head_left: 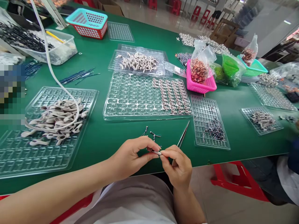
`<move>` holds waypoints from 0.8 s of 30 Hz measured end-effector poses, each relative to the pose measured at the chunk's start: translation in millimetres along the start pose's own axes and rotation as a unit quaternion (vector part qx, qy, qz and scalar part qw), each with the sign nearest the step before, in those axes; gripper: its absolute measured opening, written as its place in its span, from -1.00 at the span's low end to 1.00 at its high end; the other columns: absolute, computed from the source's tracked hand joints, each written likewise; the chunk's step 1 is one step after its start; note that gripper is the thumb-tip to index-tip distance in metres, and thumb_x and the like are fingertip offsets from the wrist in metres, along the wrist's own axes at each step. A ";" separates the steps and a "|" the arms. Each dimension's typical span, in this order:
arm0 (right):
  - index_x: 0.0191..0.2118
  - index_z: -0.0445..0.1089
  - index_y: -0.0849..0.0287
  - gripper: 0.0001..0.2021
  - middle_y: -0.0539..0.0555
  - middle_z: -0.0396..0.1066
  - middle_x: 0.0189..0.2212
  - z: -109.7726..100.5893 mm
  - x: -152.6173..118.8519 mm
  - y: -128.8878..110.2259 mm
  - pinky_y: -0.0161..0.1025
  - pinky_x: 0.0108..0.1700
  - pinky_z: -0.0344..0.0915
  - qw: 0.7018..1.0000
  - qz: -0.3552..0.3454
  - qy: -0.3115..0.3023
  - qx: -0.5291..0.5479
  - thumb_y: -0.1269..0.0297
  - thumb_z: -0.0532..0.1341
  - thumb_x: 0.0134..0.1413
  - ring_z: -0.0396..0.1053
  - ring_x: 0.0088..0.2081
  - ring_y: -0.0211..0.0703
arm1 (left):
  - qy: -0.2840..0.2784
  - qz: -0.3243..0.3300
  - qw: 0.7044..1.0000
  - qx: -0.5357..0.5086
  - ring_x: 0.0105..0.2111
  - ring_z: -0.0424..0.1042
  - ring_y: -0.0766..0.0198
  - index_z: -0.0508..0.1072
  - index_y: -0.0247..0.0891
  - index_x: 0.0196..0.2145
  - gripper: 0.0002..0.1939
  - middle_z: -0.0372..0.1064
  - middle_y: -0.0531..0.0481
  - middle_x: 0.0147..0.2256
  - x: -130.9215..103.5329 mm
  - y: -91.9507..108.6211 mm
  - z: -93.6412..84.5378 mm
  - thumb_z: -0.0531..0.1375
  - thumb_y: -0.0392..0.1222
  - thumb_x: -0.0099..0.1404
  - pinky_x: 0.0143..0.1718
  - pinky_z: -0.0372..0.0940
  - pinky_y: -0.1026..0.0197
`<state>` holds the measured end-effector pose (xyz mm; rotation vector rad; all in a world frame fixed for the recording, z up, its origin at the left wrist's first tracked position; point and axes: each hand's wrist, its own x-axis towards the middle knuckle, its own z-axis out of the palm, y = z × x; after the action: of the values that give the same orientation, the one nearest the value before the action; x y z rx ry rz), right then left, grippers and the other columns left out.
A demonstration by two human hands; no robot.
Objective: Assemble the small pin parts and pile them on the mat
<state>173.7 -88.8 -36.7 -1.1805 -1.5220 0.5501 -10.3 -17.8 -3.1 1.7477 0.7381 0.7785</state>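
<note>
My left hand (136, 154) pinches a small white earbud shell (157, 152) between thumb and fingers, just over the table's near edge. My right hand (177, 166) is closed, its thumb and index fingertip at the shell's other end. A pair of metal tweezers (183, 134) sticks up out of the right hand, tips pointing away from me. Beyond my fingers lie a few small wired parts (153, 134) on the green mat. What the right fingertips pinch at the shell is too small to make out.
A clear tray (130, 107) with filled rows at its right lies ahead. At left, a tray holds piled white shells (59, 118), crossed by a white cable (50, 67). A tray of wired parts (213, 129) and a pink basket (202, 85) stand at right. Another person's leg (261, 177) shows at far right.
</note>
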 end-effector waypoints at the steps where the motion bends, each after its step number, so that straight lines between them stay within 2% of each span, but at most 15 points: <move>1: -0.13 0.46 0.07 -0.73 0.02 0.49 -0.36 0.0 -0.2 0.2 -0.30 -0.43 0.31 1.000 0.000 0.000 0.000 0.56 0.28 0.12 0.41 -0.36 -0.22 | 0.003 0.008 1.000 0.002 -0.27 0.53 0.31 0.51 -0.27 -0.24 -0.92 0.54 -0.01 -0.28 0.2 -0.3 -0.1 0.24 -0.36 0.30 -0.20 0.42 0.31; 10: -0.12 0.47 0.06 -0.73 0.02 0.49 -0.37 0.5 0.3 1.1 -0.30 -0.42 0.32 1.000 -0.006 -0.003 0.005 0.56 0.28 0.12 0.42 -0.35 -0.22 | 0.014 0.036 0.999 0.004 -0.28 0.52 0.28 0.52 -0.26 -0.25 -0.92 0.55 -0.02 -0.30 -1.3 -5.6 2.1 0.27 -0.36 0.29 -0.20 0.42 0.25; 24: -0.15 0.45 0.06 -0.76 0.01 0.47 -0.40 0.3 -0.9 1.1 -0.29 -0.43 0.35 1.000 0.001 -0.004 -0.006 0.54 0.28 0.12 0.42 -0.37 -0.21 | 0.002 0.013 1.000 0.001 -0.26 0.54 0.24 0.53 -0.25 -0.26 -0.93 0.56 -0.04 -0.29 0.6 -4.6 1.5 0.28 -0.34 0.28 -0.19 0.42 0.22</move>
<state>173.8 -89.1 -38.1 -1.1905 -1.5343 0.5483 -9.3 -16.9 -7.8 1.7601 0.7201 0.8005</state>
